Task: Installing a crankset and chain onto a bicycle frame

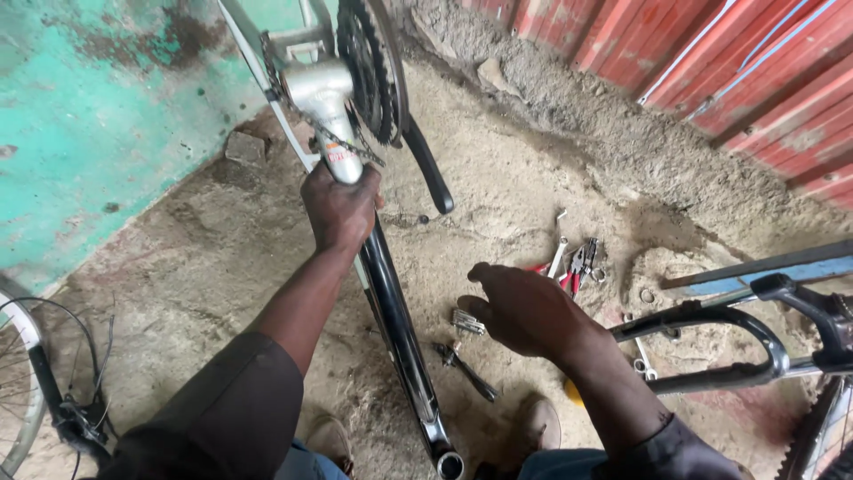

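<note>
On the sandy ground, head view: a person crouches over an upturned bicycle frame (391, 293), both forearms stretched forward in dark sleeves.
Left hand (340, 209): arm reaches up and forward, wrist straight; fingers are wrapped tight round the frame's tube just below the crank housing, knuckles toward the camera.
Frame position: it runs from the bottom centre of the view, between the person's shoes, up to the top centre, where the silver housing, the chain (306, 116) and the toothed chainring (366, 71) sit.
Pedal arm (428, 169): black, hanging down to the right of the chainring, just right of the left hand.
Right hand (524, 311): arm comes in from the lower right, palm down, fingers loosely curled and pointing left; it hovers low over the ground, and whether it grips anything cannot be told.
Tools near the right hand: a small metal piece (467, 322) just by its fingertips, a dark tool (466, 372) below it, a spanner (557, 252) and red-handled pliers (579, 265) just beyond it.
Right edge: another bicycle's black fork (711, 351).
Left edge: a wheel (22, 382) with loose cables.
Background: a green wall (98, 116) and red sheeting (746, 62).
</note>
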